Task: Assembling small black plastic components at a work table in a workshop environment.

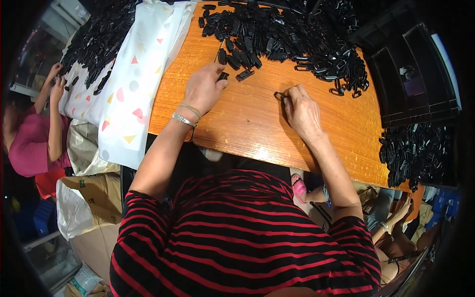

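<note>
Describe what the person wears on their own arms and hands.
Both forearms are bare below short black sleeves with thin red stripes. The left hand has two bands at the wrist: a silver metal bracelet and a thin pale band just above it. The right hand wears nothing visible: no gloves, no rings.

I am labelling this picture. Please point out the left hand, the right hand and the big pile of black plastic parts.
left hand [203, 89], head view, back of the hand.
right hand [302, 111], head view, back of the hand.
pile of black plastic parts [292, 34], head view, middle of the heap.

worktop [257, 123]: smooth wood, slightly glossy | small black parts [277, 34]: shiny plastic | cloth cover [133, 94]: matt white, patterned | bracelet [183, 119]: metal
</note>
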Action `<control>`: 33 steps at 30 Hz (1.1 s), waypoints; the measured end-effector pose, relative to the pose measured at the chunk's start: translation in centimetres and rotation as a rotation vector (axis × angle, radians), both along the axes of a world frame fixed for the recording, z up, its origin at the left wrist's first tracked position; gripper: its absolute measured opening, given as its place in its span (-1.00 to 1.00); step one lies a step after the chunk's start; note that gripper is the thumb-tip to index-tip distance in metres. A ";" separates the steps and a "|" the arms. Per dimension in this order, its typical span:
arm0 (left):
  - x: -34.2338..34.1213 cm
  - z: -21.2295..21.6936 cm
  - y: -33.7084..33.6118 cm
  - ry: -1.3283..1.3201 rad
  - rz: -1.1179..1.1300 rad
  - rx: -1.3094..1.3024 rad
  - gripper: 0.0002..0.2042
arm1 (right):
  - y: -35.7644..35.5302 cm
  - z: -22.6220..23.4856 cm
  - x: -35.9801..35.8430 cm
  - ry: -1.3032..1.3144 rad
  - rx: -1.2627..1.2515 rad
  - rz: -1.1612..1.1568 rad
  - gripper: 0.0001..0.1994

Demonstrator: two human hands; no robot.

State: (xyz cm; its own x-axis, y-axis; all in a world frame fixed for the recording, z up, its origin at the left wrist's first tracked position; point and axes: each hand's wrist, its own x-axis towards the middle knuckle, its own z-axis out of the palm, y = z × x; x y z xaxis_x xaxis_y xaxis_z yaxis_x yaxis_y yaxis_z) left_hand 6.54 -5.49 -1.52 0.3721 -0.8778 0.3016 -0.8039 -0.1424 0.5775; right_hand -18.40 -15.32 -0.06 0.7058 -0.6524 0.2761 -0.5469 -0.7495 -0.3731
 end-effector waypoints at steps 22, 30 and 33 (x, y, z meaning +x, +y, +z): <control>-5.6 3.1 2.9 1.266 -0.299 -0.187 -0.72 | 6.1 2.5 3.5 -0.606 0.334 0.026 -0.81; -6.0 2.8 3.7 1.198 -0.290 -0.234 -0.69 | 6.2 2.2 3.7 -0.582 0.266 0.062 -0.80; -6.8 2.9 4.2 1.261 -0.316 -0.284 -0.69 | 6.6 1.6 3.8 -0.572 0.213 0.072 -0.79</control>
State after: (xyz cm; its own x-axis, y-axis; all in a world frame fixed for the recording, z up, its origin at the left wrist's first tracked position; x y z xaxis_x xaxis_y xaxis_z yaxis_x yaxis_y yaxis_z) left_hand -0.26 -1.32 1.38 0.3234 -0.9421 0.0887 0.3236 0.1982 0.9252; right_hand -14.58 -8.76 1.58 0.5285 -0.6914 0.4926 -0.1668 -0.6535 -0.7383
